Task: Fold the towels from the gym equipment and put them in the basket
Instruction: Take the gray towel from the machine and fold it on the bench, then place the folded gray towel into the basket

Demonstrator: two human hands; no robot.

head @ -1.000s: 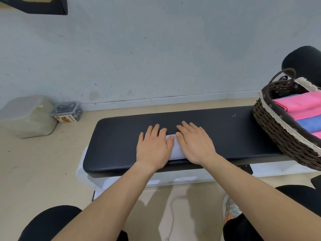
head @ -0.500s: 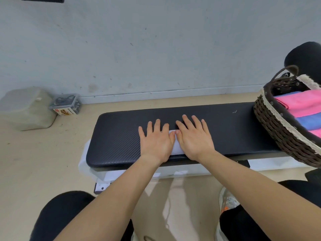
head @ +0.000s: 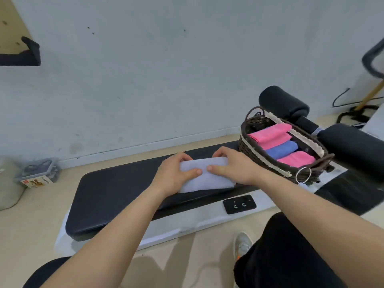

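Note:
A folded white towel [head: 204,179] is held just over the black bench pad [head: 116,194], tilted up at its far edge. My left hand [head: 173,173] grips its left end, thumb on top and fingers curled behind. On the towel's right end is my right hand [head: 232,167], gripping it the same way. The dark wicker basket [head: 259,161] with a cream trim stands on the bench just right of my hands. Inside it lie folded towels: a pink one [head: 270,136], a blue one [head: 281,149] and another pink one [head: 297,160].
Black foam rollers [head: 284,104] of the gym bench rise behind the basket. A small black panel [head: 239,203] sits on the white bench frame. A small box [head: 39,173] and a grey container [head: 8,183] stand on the floor at left. My knees are below.
Both hands went from pressing flat on the towel to gripping its ends and lifting it. The view swung right, so the basket shows fully.

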